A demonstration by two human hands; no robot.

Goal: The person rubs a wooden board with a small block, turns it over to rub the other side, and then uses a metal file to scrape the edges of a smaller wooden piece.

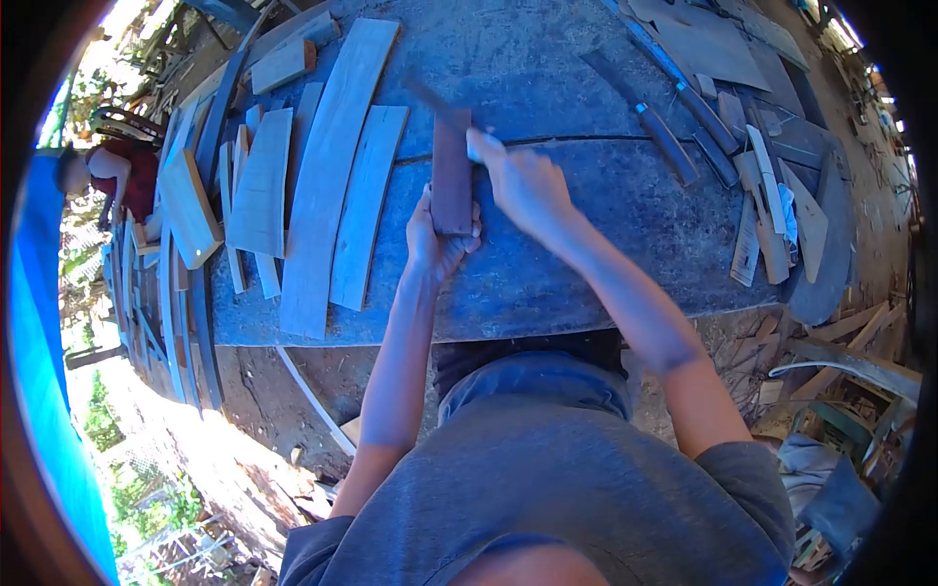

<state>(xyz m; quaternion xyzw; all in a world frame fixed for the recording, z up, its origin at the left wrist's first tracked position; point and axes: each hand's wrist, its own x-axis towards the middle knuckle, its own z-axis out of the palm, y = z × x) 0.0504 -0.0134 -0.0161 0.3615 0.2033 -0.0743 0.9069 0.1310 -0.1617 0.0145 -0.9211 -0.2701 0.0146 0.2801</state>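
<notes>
A dark reddish-brown block [451, 186] is held over the blue worktable [547, 283]. My left hand [437, 237] wraps round its lower end, with fingertips showing at the right edge. My right hand [528, 186] is closed on the light handle of a tool [433, 98]. The tool's dark, blurred blade points up and to the left, across the top end of the block. Whether blade and block touch cannot be made out.
Pale boards [342, 176] and short wood pieces [191, 210] lie left on the table. Handled tools [666, 145] and wood scraps [767, 210] lie right. Another person [122, 176] is at the far left. Offcuts [850, 342] litter the ground at right.
</notes>
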